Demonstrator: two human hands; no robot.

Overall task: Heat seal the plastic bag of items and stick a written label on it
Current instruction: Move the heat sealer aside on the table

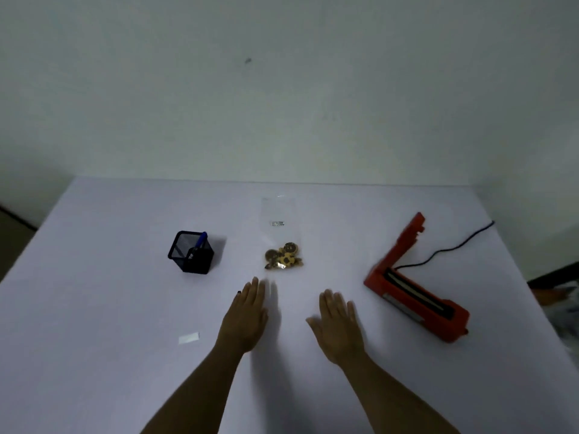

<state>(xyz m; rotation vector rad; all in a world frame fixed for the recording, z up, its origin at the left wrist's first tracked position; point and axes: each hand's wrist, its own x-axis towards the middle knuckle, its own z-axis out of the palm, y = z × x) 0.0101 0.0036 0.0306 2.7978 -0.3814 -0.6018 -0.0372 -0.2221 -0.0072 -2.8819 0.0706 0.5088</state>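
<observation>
Both hands, left (247, 314) and right (338, 327), hover flat and empty; next we lift the clear plastic bag of brown discs (283, 242) toward the open red heat sealer (416, 292).

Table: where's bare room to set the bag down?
Bare table near-left around the label, and between bag and sealer. Tighter between pen holder and bag; both hands fill the centre front.

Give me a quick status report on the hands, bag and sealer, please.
Left hand and right hand open, holding nothing. Plastic bag flat on table, untouched. Heat sealer lid up. Nothing blocking.
</observation>
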